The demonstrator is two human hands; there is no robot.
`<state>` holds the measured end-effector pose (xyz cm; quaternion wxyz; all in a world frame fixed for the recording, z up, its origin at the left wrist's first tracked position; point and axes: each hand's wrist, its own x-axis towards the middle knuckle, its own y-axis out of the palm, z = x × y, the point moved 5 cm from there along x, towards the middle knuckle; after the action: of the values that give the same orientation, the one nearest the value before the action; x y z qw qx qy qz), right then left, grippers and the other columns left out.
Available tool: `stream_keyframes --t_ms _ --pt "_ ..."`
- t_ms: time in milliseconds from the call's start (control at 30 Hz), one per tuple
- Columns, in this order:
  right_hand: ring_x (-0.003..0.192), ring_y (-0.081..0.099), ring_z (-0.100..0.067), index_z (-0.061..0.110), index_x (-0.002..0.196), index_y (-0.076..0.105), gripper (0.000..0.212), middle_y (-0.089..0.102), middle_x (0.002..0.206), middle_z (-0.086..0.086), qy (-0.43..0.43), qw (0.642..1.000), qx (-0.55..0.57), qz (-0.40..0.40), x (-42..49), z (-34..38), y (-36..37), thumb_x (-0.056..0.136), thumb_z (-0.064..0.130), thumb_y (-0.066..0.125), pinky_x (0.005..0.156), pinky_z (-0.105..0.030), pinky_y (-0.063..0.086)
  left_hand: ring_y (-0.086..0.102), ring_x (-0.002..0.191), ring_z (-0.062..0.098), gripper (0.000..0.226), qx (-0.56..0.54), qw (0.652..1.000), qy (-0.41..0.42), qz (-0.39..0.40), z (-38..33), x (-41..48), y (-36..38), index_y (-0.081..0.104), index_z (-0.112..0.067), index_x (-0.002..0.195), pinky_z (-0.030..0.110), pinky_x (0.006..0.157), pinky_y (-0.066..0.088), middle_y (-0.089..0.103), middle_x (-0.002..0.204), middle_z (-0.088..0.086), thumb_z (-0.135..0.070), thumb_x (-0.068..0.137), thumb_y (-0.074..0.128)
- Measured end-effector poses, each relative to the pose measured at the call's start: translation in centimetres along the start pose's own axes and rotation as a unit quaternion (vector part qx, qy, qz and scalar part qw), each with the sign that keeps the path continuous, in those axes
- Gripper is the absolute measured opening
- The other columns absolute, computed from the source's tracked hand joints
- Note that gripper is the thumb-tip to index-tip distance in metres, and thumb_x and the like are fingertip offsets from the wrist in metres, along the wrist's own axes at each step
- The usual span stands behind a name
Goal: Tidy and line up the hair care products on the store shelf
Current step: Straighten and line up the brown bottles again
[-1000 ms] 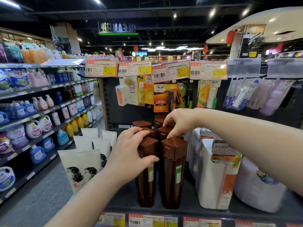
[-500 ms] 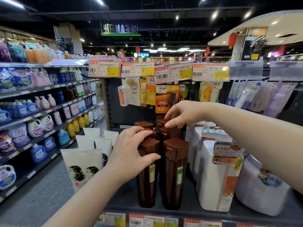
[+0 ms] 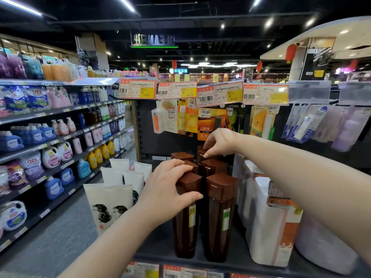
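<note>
Two rows of brown bottles (image 3: 218, 217) | dark shelf (image 3: 236, 253) | left hand (image 3: 166, 189) grips front bottle (image 3: 185, 231) | right hand (image 3: 219, 141) pinches rear cap (image 3: 201, 153) | shop aisle (image 3: 60, 237)

Strip lights (image 3: 124, 3) and far spotlights burn bright against a dark ceiling. Price tags (image 3: 218, 94) catch mild glare, and the near brown bottles (image 3: 218, 207) stand shaded beneath. Wide-angle bending curves the left shelves (image 3: 60, 111). The hanging packets (image 3: 341, 127) at right blur.

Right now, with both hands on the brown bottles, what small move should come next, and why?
Probably nudge the rear brown plastic bottle straight behind its column: the right hand pinches its cap, and it looks slightly off line. The left hand grips the front-left brown plastic bottle, steadying that row.
</note>
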<state>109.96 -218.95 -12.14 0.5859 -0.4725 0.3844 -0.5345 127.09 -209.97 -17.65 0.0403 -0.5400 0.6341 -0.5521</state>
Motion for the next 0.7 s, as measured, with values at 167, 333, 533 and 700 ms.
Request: stream_keyframes --t_ms 167,333,533,700 --pt "0.096 0.061 -0.018 0.015 0.114 0.066 0.034 0.064 0.109 -0.003 -0.017 1.000 -0.004 0.009 -0.1 0.2 0.0 0.083 0.027 0.069 0.065 -0.018 0.050 0.028 0.128 0.001 0.063 0.002 1.000 -0.004 -0.002 -0.1 -0.1 0.0 0.048 -0.032 0.130 0.016 0.103 0.017 0.039 0.135 -0.016 -0.048 0.073 0.069" --pt "0.092 0.059 -0.016 0.017 0.106 0.068 0.023 0.061 0.103 -0.001 -0.028 1.000 -0.009 0.007 -0.2 -0.1 -0.1 0.083 0.021 0.069 0.064 -0.018 0.050 0.025 0.126 -0.005 0.066 -0.020 1.000 -0.010 0.002 -0.1 -0.4 -0.1 0.043 -0.032 0.134 0.020 0.108 0.020 0.031 0.126 -0.025 -0.046 0.074 0.069" --pt "0.096 0.058 -0.018 0.015 0.106 0.064 0.037 0.058 0.100 0.000 -0.029 0.999 -0.034 -0.001 -0.3 0.3 0.1 0.081 0.041 0.068 0.075 -0.027 0.052 0.025 0.134 0.001 0.069 -0.042 0.999 -0.022 -0.007 0.2 -0.8 0.1 0.043 -0.031 0.134 0.033 0.115 0.024 0.034 0.143 -0.015 -0.044 0.072 0.073" --pt "0.096 0.056 -0.018 0.018 0.100 0.060 0.023 0.056 0.102 -0.001 -0.033 0.999 -0.041 -0.004 -0.2 0.5 0.3 0.084 0.033 0.067 0.071 -0.025 0.047 0.027 0.133 0.003 0.067 -0.044 0.999 -0.030 -0.005 0.3 -1.0 0.1 0.045 -0.030 0.132 0.033 0.115 0.025 0.035 0.142 -0.015 -0.042 0.072 0.073"
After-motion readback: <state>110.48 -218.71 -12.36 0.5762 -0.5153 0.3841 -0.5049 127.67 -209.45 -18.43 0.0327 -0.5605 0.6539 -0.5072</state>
